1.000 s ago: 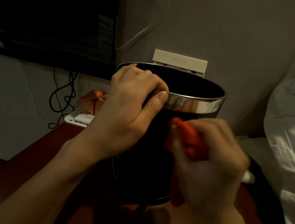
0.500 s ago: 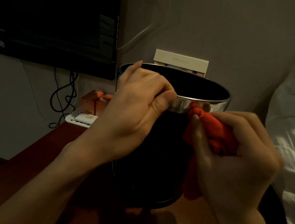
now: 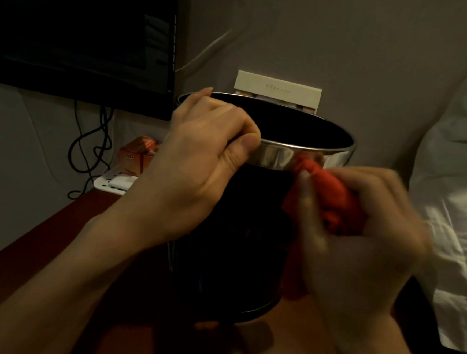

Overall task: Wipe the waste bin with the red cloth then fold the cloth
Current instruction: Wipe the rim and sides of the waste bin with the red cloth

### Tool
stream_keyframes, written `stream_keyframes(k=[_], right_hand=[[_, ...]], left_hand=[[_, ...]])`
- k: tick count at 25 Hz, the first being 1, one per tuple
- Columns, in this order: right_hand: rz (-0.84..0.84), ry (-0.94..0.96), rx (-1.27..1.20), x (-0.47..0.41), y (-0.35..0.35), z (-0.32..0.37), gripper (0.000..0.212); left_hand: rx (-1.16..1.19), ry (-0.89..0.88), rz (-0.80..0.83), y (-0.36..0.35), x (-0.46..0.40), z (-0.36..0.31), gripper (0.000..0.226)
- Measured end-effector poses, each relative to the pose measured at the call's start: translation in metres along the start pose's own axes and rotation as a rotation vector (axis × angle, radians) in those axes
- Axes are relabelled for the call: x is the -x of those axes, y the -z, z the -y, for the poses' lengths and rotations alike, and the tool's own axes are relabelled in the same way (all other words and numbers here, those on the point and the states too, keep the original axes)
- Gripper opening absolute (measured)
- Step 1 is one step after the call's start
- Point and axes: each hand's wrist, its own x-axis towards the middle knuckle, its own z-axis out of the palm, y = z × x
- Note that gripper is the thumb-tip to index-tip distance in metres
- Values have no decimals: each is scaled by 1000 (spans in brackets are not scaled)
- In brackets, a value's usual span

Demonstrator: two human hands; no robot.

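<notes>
Left hand (image 3: 197, 157) clamps the shiny rim of the black round waste bin (image 3: 233, 232) on the bench; right hand (image 3: 361, 237) grips the soft, bunched red cloth (image 3: 334, 196) against its smooth, likely slippery side

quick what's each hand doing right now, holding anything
Left hand: closed on the waste bin rim, thumb outside.
Right hand: closed on the bunched red cloth, pressed to the bin below the rim.

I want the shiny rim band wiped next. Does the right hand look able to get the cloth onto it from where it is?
Probably yes: the right hand holds the red cloth already at the bin's silver band, nothing between.
</notes>
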Motion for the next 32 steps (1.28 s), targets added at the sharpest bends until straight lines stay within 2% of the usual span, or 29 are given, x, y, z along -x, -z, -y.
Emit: stream_keyframes(k=[3, 7, 12, 16, 21, 26, 30, 32], right_hand=[[62, 63, -48, 11, -9, 4, 15], [-9, 29, -16, -2, 2, -4, 21], [43, 31, -36, 12, -9, 4, 18], [-10, 31, -5, -4, 3, -4, 19], [65, 56, -48, 10, -10, 3, 17], [2, 35, -14, -4, 4, -4, 20], [93, 65, -70, 13, -10, 6, 17], [75, 72, -76, 9, -8, 3, 17]], left_hand=[[3, -5, 2, 0, 1, 0, 16], [10, 1, 16, 2, -1, 0, 15], [30, -6, 15, 2, 0, 0, 13], [41, 2, 20, 3, 0, 0, 13], [22, -10, 21, 3, 0, 1, 13], [15, 0, 26, 3, 0, 1, 15], [14, -7, 18, 3, 0, 2, 14], [12, -6, 18, 3, 0, 2, 14]])
